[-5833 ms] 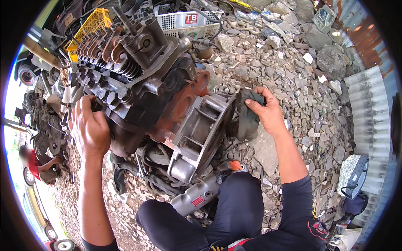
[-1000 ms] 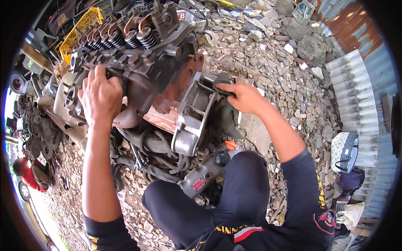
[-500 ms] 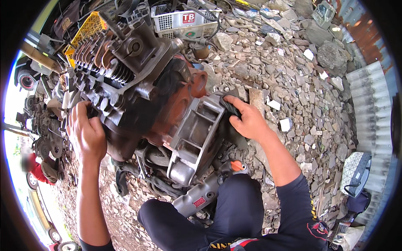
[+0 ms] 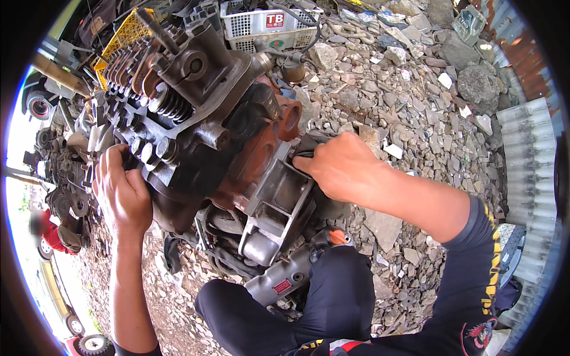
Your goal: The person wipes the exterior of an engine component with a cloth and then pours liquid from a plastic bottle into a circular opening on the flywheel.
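Note:
In front of me stands a dirty engine (image 4: pixel 196 160), with valve springs and rocker arms along its top and a reddish-brown block. My left hand (image 4: pixel 124 199) grips its left side, fingers curled over the edge. A bare grey cast-metal housing (image 4: pixel 279 193) with ribbed pockets faces me on the engine's near right side. My right hand (image 4: pixel 344 169) is closed on a dark rag (image 4: pixel 307 144), mostly hidden beneath the fingers, and presses at the housing's upper corner. Close to my knees lies a grey valve cover (image 4: pixel 285 277) with an orange cap (image 4: pixel 338 237).
Broken stones and rubble (image 4: pixel 380 95) cover the ground. White plastic crates (image 4: pixel 270 26) and a yellow crate (image 4: pixel 127 41) stand behind the engine. Greasy machine parts (image 4: pixel 59 204) are piled at the left. A corrugated sheet (image 4: pixel 528 160) borders the right side.
My right hand has moved from the housing's outer edge inward over its upper corner, turning with the rag, and its elbow has swung outward. My left hand has kept its place on the engine.

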Tool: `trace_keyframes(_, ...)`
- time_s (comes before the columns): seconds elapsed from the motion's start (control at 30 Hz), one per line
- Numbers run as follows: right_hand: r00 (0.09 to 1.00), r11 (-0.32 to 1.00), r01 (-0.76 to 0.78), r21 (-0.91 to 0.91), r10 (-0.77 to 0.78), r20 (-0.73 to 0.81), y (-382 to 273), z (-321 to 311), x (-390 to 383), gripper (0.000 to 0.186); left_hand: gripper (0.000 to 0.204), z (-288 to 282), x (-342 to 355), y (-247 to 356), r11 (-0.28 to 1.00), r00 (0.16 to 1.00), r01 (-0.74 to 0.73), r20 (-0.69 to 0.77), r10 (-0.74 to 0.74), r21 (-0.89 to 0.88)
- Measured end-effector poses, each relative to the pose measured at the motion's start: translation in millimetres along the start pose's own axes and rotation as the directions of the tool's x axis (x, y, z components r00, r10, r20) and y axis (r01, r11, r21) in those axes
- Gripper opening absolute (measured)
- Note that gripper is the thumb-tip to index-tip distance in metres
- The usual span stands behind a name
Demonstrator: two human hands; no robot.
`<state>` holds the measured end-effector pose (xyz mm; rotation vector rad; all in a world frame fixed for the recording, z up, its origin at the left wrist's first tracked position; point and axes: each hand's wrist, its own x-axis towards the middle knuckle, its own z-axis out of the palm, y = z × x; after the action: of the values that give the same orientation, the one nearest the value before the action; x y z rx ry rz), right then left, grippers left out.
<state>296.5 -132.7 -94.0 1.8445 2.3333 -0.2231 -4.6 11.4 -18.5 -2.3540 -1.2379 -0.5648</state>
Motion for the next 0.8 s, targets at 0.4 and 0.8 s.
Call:
trace_keyframes(0.4,0.960,0.972,-0.153,0.180,0.102,0.261,7,-27,11,0.049,0.030,4,2,2,0.999,0.999,0.047,-0.004,-0.047,0.006)
trace_keyframes(0.8,0.968,0.979,-0.168,-0.113,0.186,0.169,-57,-42,-3,0.049,0.029,-1,1,6,0.994,0.995,0.100,-0.016,-0.101,-0.043)
